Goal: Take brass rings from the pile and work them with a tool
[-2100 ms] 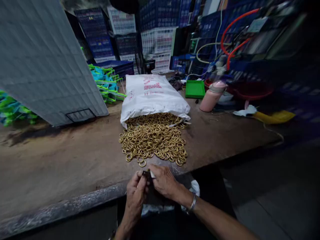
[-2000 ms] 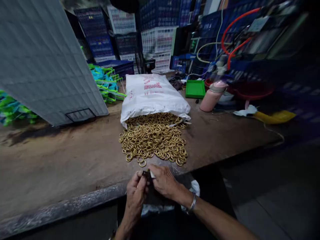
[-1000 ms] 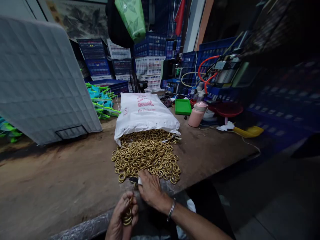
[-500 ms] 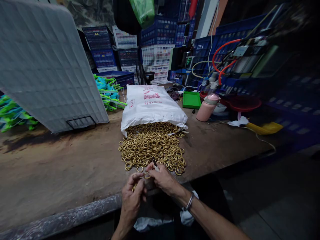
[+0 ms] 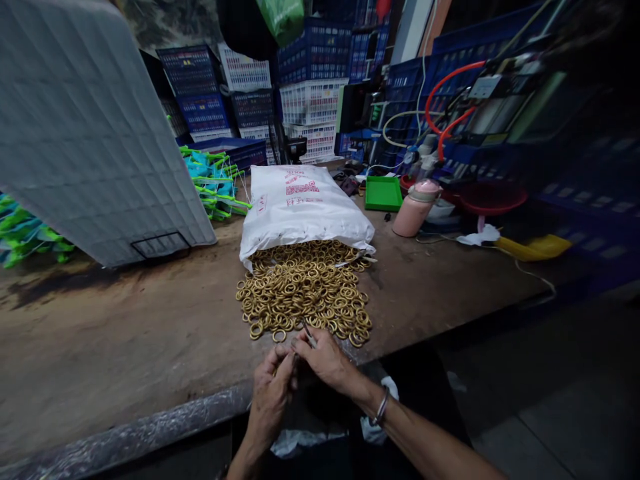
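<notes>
A heap of brass-coloured rings (image 5: 305, 293) spills from the mouth of a white printed sack (image 5: 305, 200) onto the table. In front of the heap, near the table edge, my left hand (image 5: 273, 390) is closed, with a bit of brass-coloured ring showing between its curled fingers. My right hand (image 5: 325, 357) pinches at the left fingertips, and the two hands meet. A slim tool (image 5: 309, 335), dark at its tip and pale lower down, sticks up from my right grip; its kind is unclear. What lies between the touching fingertips is hidden.
At left stands a large grey ribbed panel (image 5: 100, 133), with green and blue frames (image 5: 215, 183) behind it. A green tray (image 5: 383, 193), a pink bottle (image 5: 416, 210) and a yellow scoop-like piece (image 5: 537, 247) sit to the right. Stacked crates (image 5: 315, 100) fill the back.
My left hand has moved slightly right, up against the right fingertips. The ring seen between the hands earlier is now hidden by the fingers. The view has shifted a little.
</notes>
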Action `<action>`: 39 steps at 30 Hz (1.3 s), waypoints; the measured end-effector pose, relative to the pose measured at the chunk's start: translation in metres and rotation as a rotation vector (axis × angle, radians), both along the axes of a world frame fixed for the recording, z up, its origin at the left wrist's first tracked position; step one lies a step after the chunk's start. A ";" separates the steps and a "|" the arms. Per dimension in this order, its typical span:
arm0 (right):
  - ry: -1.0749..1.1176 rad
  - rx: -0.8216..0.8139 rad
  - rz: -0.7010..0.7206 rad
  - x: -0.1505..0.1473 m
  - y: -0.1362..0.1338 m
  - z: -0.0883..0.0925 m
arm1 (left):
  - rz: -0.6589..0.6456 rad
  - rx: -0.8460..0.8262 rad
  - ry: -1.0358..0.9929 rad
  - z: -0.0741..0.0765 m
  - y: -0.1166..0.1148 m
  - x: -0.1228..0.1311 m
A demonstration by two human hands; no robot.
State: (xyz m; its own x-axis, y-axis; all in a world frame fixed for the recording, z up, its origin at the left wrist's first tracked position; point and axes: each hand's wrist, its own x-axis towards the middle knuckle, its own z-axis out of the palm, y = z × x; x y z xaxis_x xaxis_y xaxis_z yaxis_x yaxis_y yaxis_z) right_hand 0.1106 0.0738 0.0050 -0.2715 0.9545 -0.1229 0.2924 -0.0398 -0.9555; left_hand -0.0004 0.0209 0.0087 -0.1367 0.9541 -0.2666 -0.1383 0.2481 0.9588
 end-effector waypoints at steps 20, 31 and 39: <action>-0.541 0.378 0.332 0.010 -0.007 -0.004 | 0.035 -0.057 -0.276 -0.007 0.003 -0.003; -0.701 0.383 0.300 0.003 -0.010 0.002 | 0.086 -0.094 -0.285 -0.005 0.003 -0.005; -0.739 0.379 0.262 0.000 -0.011 -0.001 | 0.065 -0.083 -0.158 -0.009 0.001 -0.009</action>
State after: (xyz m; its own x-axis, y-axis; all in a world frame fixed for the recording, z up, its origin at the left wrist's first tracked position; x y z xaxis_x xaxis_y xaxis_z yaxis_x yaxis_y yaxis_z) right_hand 0.1103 0.0625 0.0043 -0.4640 0.8849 -0.0411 0.7983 0.3976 -0.4523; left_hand -0.0090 0.0220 -0.0001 -0.1475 0.9184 -0.3671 -0.3035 0.3112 0.9006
